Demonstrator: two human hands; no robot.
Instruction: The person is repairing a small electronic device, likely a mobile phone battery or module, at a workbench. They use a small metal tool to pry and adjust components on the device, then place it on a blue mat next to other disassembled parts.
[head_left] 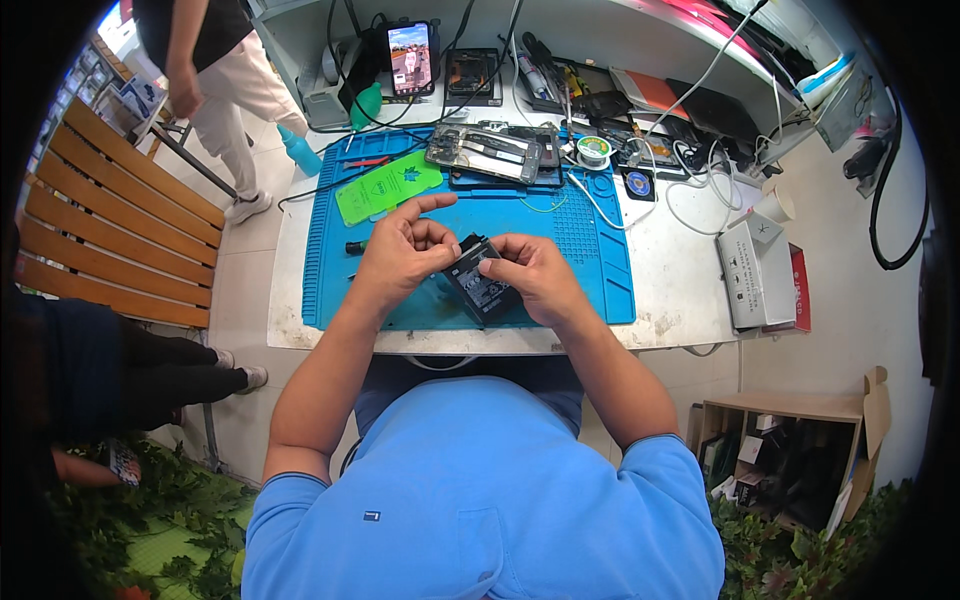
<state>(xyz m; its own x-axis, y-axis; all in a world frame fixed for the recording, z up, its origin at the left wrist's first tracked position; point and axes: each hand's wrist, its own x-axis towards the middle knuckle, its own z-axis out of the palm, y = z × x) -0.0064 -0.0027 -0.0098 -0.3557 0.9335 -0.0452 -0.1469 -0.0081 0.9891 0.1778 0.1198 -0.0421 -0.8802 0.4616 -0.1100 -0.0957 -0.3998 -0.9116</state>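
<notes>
A black phone battery [484, 288] with pale print is held tilted over the blue repair mat [400, 306]. My right hand [540, 280] grips its right side, the thumb lying across its face. At the battery's upper left corner, my left hand [400, 250] pinches with thumb and fingertips while the index finger points outward. Whether a thin strip is in that pinch is too small to tell. Just beyond the hands lie a bright green card [388, 187] and an opened phone [484, 152]. A dark-handled tool [355, 247] rests beside my left hand, partly hidden.
A lit phone [410, 60] stands at the back of the white bench. Solder spool [593, 150], loose cables and tools crowd the back right. A white box [752, 270] sits at the right edge. Two other people are on the left, near a wooden bench [120, 220].
</notes>
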